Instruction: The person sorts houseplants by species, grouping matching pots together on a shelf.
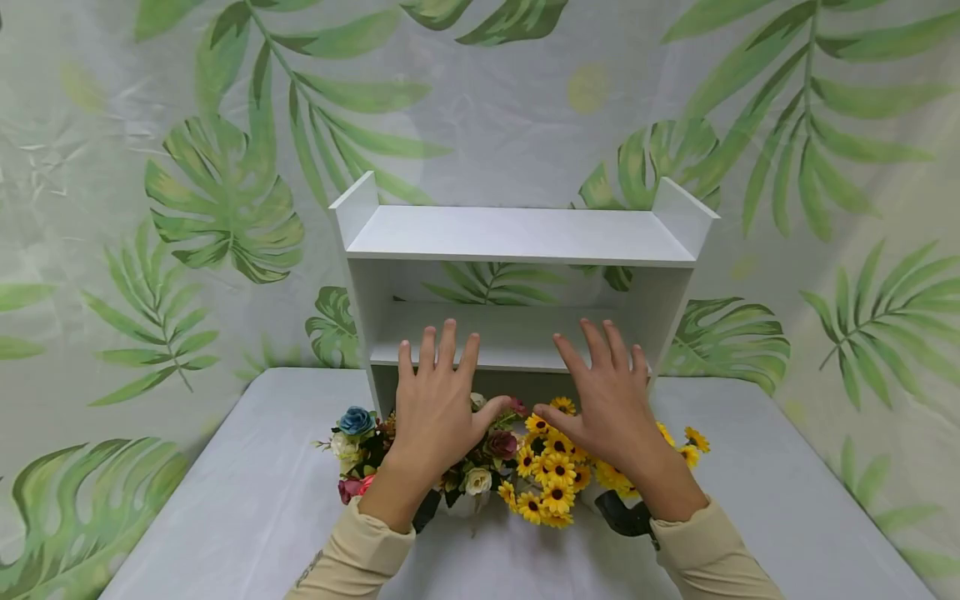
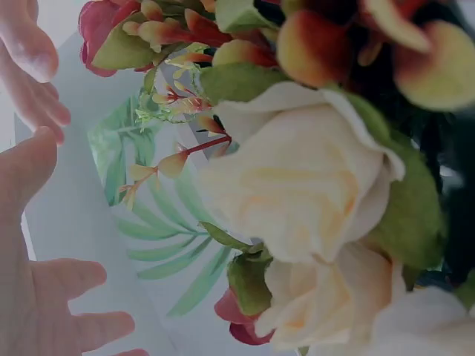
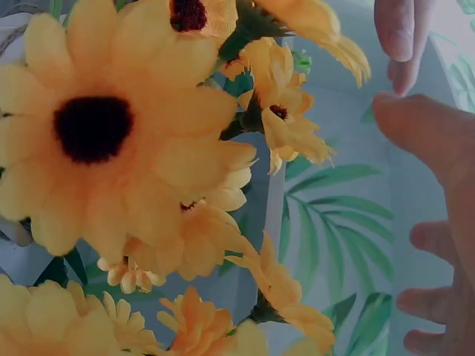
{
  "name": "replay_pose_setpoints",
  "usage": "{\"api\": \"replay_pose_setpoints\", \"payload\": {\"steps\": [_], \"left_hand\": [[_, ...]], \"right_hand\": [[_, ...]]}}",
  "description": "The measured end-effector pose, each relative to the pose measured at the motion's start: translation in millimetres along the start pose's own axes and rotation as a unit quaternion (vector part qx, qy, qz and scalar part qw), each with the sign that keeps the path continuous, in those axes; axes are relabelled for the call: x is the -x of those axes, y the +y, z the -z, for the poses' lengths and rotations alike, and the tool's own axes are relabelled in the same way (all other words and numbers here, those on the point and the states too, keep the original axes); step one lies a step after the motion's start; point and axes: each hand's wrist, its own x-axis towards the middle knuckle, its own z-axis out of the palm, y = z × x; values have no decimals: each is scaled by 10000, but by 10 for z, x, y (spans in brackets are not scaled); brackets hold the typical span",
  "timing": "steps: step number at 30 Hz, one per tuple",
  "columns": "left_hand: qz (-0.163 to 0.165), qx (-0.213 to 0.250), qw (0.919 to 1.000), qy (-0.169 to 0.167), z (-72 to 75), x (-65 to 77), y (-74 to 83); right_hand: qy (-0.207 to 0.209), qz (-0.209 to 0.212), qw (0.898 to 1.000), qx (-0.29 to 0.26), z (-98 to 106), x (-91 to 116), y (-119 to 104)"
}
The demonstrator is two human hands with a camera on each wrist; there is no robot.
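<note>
In the head view my left hand (image 1: 437,404) is held up with its fingers spread, above a bunch of mixed artificial roses (image 1: 477,481). My right hand (image 1: 611,407) is likewise spread, over a bunch of yellow sunflowers (image 1: 557,492). Neither hand holds anything, and the two thumbs point toward each other with a small gap. Cream roses (image 2: 297,170) fill much of the left wrist view, beside the left hand's fingers. A large sunflower (image 3: 93,133) is close to the camera in the right wrist view. The hands partly hide both bunches.
Behind the flowers stands a white shelf unit (image 1: 517,233) with raised sides on top and open tiers below. It rests on a table with a white cover (image 1: 255,500). A leaf-patterned cloth (image 1: 510,125) hangs at the back.
</note>
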Motion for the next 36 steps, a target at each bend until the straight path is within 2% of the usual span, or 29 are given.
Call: {"api": "replay_pose_setpoints", "payload": {"steps": [7, 12, 15, 22, 29, 33, 36], "left_hand": [[-45, -21, 10000, 37, 6, 14, -7], [-184, 1, 9997, 171, 38, 42, -48], [-272, 138, 9992, 259, 52, 51, -83], [-373, 735, 9966, -17, 91, 98, -140], [-574, 1678, 9829, -492, 302, 287, -287], [-539, 2214, 9728, -423, 383, 321, -466], [-439, 2689, 9617, -289, 398, 302, -649]], "right_hand": [[215, 95, 9996, -140, -19, -4, 7], [735, 258, 9938, -797, -27, 17, 38], [899, 341, 9882, -1194, -14, 35, 53], [557, 375, 9848, -1604, 24, 89, 35], [364, 380, 9860, -1583, 95, 160, 117], [305, 337, 9865, -1576, 171, 230, 213], [364, 304, 9854, -1637, 210, 295, 308]]}}
